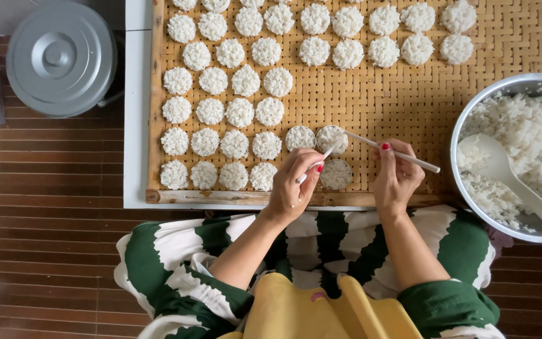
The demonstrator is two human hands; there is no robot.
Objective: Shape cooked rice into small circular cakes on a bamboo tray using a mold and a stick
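My left hand [296, 185] grips a thin white stick [321, 158] whose tip rests at a small round mould [331, 139] filled with rice. My right hand [395, 177] holds another white stick [403, 155], its far end on the same mould. Two more filled round moulds [300, 137] [335, 174] lie beside it. All sit on a woven bamboo tray [384, 100] covered with several rows of round white rice cakes [239, 113].
A large metal bowl [472, 113] of cooked rice with a white plastic scoop [509, 179] stands at the right. A grey lidded pot [61, 58] sits on the wooden slat floor at the left. The tray rests on a white table [134, 125].
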